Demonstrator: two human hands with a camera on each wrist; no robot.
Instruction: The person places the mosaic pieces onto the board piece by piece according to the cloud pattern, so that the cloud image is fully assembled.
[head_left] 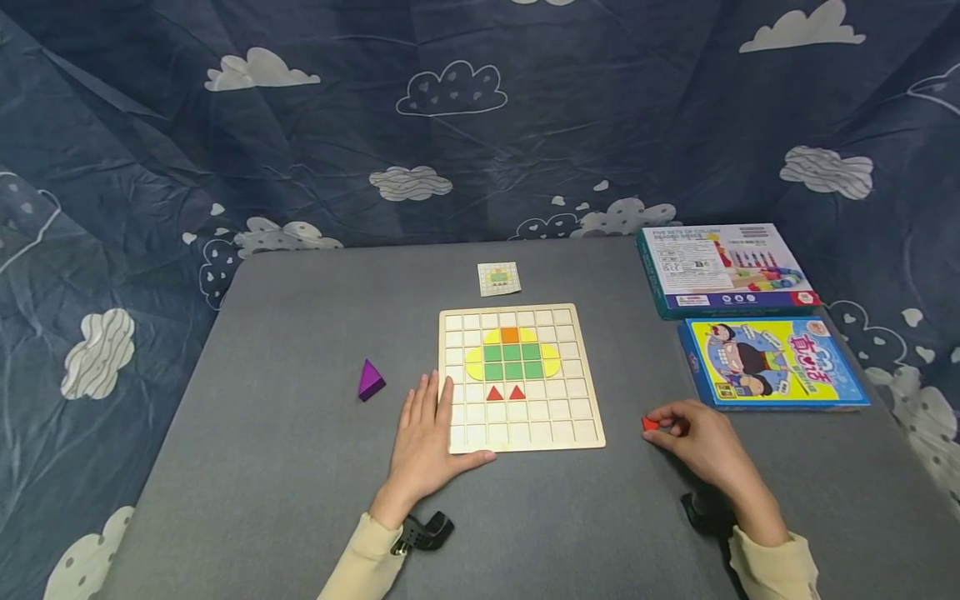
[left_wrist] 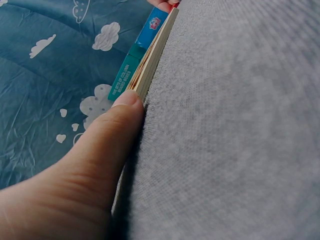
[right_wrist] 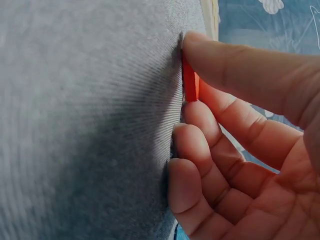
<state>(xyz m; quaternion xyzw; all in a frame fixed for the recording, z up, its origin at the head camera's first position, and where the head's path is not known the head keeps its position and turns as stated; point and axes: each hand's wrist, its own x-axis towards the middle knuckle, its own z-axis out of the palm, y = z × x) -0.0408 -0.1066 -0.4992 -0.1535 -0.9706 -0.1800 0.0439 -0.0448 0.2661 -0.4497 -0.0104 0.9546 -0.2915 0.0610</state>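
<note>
While L hand (head_left: 427, 437) at board (head_left: 525, 433) edge, red piece (head_left: 649, 423) pinched R.

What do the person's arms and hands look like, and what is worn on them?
Both hands are bare, with no gloves and no rings visible. The left hand and the right hand come out of long pale cream sleeves that end at the wrists. A black strap-on device sits at the left wrist, and a similar black one at the right wrist.
</note>
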